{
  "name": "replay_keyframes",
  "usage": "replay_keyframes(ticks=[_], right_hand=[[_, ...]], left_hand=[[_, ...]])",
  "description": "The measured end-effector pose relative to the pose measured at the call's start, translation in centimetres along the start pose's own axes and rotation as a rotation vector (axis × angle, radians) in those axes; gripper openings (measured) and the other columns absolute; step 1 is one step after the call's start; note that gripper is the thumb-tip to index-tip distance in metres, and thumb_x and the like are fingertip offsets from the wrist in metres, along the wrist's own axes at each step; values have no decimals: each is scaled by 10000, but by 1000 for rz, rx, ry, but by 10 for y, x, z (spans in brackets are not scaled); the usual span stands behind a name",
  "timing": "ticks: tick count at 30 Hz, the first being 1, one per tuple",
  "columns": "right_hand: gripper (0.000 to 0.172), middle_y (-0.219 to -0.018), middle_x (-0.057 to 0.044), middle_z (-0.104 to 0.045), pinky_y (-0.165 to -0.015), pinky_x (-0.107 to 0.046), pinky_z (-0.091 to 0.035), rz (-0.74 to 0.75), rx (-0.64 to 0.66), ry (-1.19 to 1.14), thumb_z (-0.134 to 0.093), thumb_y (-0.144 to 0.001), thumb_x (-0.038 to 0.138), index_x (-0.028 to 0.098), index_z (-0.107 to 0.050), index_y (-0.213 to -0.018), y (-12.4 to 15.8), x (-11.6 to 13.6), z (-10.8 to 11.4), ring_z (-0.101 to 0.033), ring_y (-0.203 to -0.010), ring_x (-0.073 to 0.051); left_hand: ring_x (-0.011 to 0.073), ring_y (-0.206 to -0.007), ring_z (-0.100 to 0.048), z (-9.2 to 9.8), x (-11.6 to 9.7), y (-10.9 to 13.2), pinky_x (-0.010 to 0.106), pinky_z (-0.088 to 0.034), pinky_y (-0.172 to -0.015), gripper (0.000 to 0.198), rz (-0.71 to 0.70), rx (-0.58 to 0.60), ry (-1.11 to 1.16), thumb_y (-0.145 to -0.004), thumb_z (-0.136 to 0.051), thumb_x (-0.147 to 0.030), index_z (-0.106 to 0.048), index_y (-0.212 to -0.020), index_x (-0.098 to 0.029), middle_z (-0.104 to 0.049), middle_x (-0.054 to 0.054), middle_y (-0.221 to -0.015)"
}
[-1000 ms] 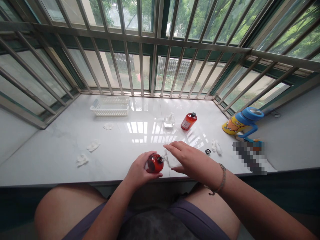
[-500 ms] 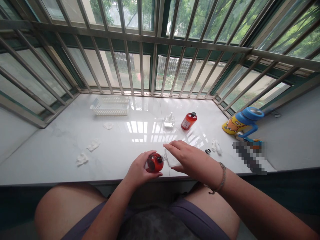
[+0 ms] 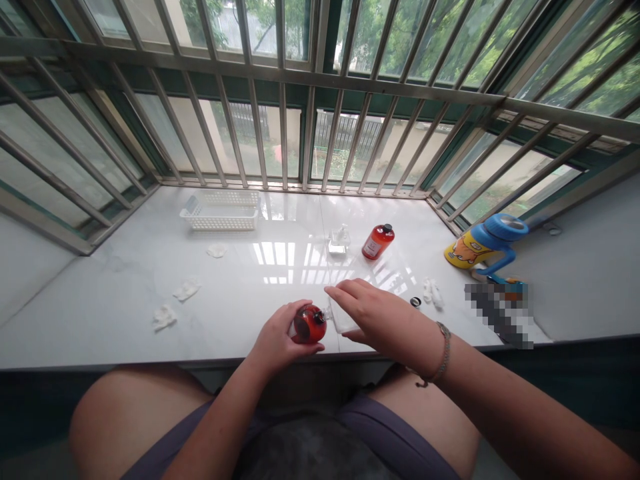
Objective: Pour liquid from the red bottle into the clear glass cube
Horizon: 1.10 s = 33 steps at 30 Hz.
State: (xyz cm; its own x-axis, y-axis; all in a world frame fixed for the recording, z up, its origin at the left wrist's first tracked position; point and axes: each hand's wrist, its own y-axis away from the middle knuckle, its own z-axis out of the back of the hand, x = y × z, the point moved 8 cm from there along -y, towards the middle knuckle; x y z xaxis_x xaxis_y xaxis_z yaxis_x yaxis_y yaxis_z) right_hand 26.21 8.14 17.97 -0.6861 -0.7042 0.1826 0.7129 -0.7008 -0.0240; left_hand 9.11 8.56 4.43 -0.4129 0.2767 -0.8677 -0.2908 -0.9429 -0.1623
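Observation:
My left hand [image 3: 280, 333] is wrapped round a red bottle [image 3: 311, 325], tilted so that its dark neck points right. Against that neck lies the mouth of a clear bottle [image 3: 343, 318], and the two openings meet. My right hand [image 3: 367, 310] grips the clear bottle from above, its fingers covering much of it. A small black cap [image 3: 415, 303] rests on the white counter [image 3: 240, 300] to the right of my right hand. Whether liquid passes between the bottles is too small to tell.
Farther back stand a second red bottle [image 3: 379, 242] with a black cap and a small clear dispenser [image 3: 339, 240]. A white basket [image 3: 220, 220] sits back left, crumpled tissues [image 3: 187, 290] nearer. Right are a blue-and-yellow flask [image 3: 485, 241] and a small tube [image 3: 437, 295]. Metal bars [image 3: 310, 133] line the window.
Hardly anything differs. The red bottle and my hands have shifted by a very slight amount, and both grips stay the same.

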Motion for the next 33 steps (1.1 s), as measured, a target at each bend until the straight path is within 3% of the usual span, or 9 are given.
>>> replay_keyframes(ticks=[33], right_hand=[[846, -1245, -158, -652, -916, -488, -646, 12, 76, 96, -958, -768, 156, 124, -502, -1480, -8, 7, 5, -661, -1162, -350]], left_hand=[[322, -1284, -678, -2, 5, 0, 482, -541, -1138, 851, 5, 14, 15, -691, -1003, -403, -598, -1434, -316, -700, 74, -1401]])
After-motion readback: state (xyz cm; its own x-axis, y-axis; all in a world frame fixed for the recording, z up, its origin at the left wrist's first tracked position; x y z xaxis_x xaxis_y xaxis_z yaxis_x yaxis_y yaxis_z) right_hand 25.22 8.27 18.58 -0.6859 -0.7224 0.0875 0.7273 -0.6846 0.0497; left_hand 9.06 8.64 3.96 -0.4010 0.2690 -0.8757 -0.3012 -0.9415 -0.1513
